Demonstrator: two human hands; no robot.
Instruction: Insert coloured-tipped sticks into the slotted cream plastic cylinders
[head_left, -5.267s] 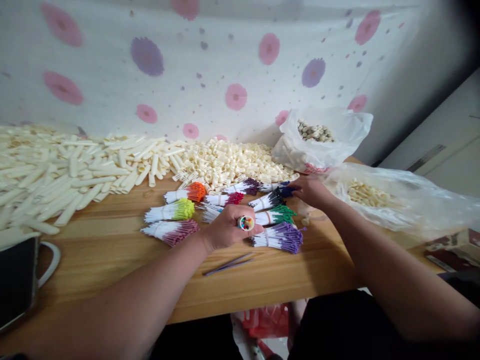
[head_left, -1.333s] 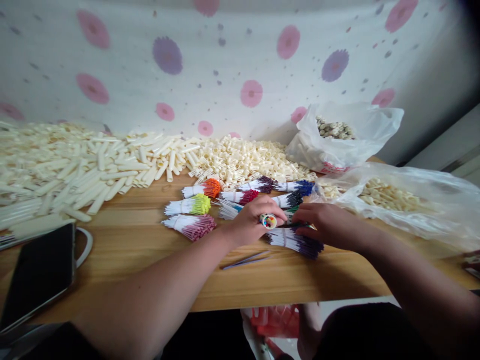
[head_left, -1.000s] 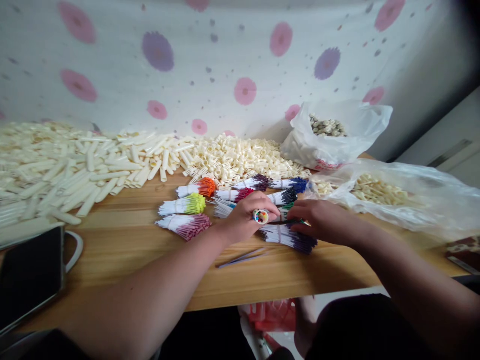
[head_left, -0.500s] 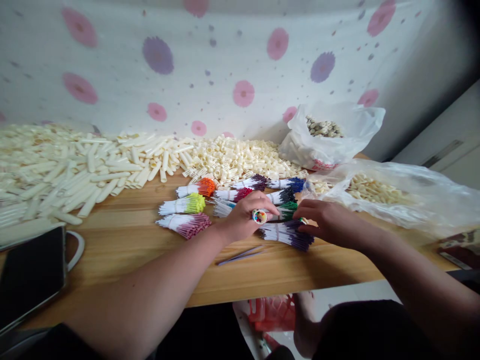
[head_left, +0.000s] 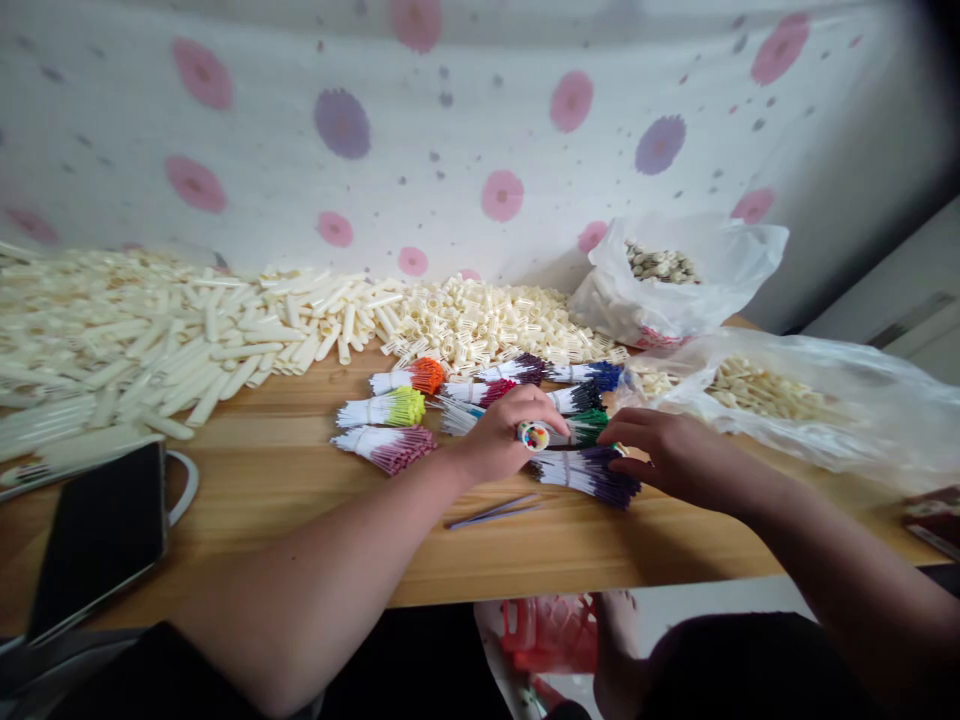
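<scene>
My left hand (head_left: 502,430) is closed around a short white tube. The tube's open end (head_left: 533,436) faces me and shows several coloured tips inside. My right hand (head_left: 675,455) hovers over the right ends of the bundles, its thumb and fingers pinched around a small bit with coloured specks that I cannot make out. Below it lies a purple-tipped bundle of thin white sticks (head_left: 581,470), and a green-tipped bundle (head_left: 589,428) is partly hidden between my hands. Two or three loose purple sticks (head_left: 495,512) rest nearer to me.
More bundles, tipped orange (head_left: 409,377), yellow (head_left: 382,407) and pink (head_left: 384,447), lie left of my hands. Behind are heaped cream tubes (head_left: 217,340) and clips (head_left: 480,320). Plastic bags (head_left: 679,290) of small parts stand right; a phone (head_left: 97,540) is at left.
The whole view has shifted slightly, so everything sits a little further right and lower. Both hands keep nearly the same pose, and the tube stays in my left hand.
</scene>
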